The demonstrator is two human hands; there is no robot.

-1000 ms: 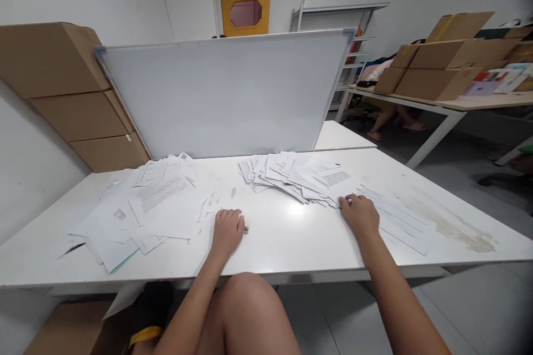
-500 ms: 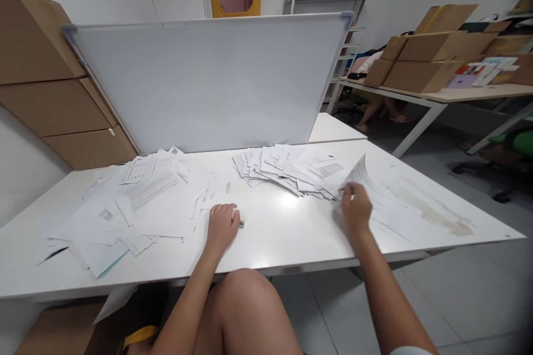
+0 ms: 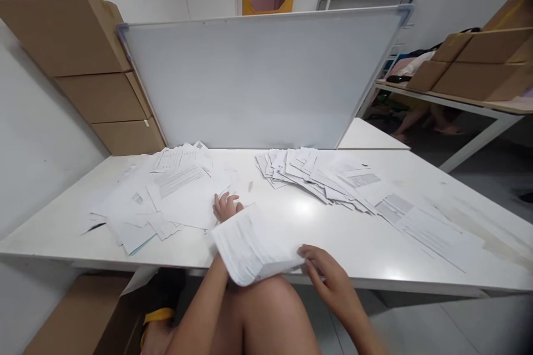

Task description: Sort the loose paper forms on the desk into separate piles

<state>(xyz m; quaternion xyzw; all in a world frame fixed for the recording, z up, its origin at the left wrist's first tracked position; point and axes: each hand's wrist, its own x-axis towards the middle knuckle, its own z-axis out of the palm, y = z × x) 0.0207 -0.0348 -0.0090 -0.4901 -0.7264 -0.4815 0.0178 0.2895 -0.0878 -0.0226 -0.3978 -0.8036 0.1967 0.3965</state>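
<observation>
Left hand (image 3: 225,206) half hidden behind the held sheet (image 3: 252,244).

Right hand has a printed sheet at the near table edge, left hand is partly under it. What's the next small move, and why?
Probably lay the sheet flat in the bare patch of table between the two paper spreads. The right hand pinches only its near right corner, so the sheet curls and overhangs the table edge, and it covers part of the left hand, which rests beside the left pile.

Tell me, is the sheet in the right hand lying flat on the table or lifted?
Lifted. The right hand pinches the printed sheet at its near edge; it curves above the table, partly covering the left hand.
</observation>
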